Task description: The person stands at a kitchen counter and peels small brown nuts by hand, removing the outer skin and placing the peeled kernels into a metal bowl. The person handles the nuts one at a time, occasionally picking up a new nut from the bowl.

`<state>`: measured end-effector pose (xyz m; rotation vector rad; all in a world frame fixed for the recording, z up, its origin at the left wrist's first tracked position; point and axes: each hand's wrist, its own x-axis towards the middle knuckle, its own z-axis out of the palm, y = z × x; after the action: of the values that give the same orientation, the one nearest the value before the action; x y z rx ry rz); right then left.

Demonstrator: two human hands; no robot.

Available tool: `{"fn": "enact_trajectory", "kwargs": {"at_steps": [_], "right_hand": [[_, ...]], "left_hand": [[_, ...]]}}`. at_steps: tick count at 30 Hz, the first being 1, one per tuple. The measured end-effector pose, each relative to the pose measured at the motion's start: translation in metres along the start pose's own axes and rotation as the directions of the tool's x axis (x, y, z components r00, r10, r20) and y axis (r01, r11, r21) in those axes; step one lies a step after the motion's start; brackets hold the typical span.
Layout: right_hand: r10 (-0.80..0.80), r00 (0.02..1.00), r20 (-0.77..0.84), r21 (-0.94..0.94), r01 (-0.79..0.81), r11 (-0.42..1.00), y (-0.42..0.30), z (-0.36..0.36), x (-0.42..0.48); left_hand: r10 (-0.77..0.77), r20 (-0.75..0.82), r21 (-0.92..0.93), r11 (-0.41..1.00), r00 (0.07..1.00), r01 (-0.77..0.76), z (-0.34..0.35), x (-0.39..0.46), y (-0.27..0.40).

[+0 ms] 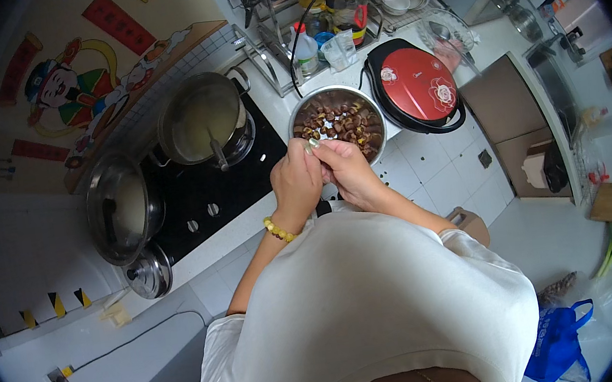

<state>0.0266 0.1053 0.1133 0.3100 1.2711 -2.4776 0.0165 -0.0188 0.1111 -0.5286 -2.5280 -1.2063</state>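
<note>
My left hand [298, 179], with a yellow bead bracelet [280, 230] at its wrist, meets my right hand [354, 173] just before my chest. Thumbs and fingertips press together at the near rim of a stainless steel bowl [296, 113]. Whatever may be pinched between them is hidden by the fingers. Inside the bowl lie many brown chestnuts [352, 122], some showing yellow flesh. Right beside it stands a red electric griddle [419, 82] with a rose pattern, its lid down.
On the black gas hob [204, 198] sits a deep pot [174, 121] of cloudy liquid with a utensil. A steel pan [96, 217] and a pot lid [148, 272] are at left. Behind the bowl, a rack holds bottles [350, 11]. A blue bag [557, 343] is at lower right.
</note>
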Motion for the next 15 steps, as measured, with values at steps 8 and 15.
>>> {"fn": "enact_trajectory", "kwargs": {"at_steps": [8,15], "right_hand": [[-0.063,0.998,-0.026,-0.030,0.063,0.998,0.008,0.002,-0.003],[0.032,0.995,0.097,0.091,-0.041,0.995,-0.016,0.002,0.002]], "left_hand": [[-0.110,0.032,-0.015,0.994,0.993,0.111,0.001,0.002,-0.006],[-0.219,-0.064,-0.223,0.954,0.974,0.200,-0.005,0.009,-0.008]]}}
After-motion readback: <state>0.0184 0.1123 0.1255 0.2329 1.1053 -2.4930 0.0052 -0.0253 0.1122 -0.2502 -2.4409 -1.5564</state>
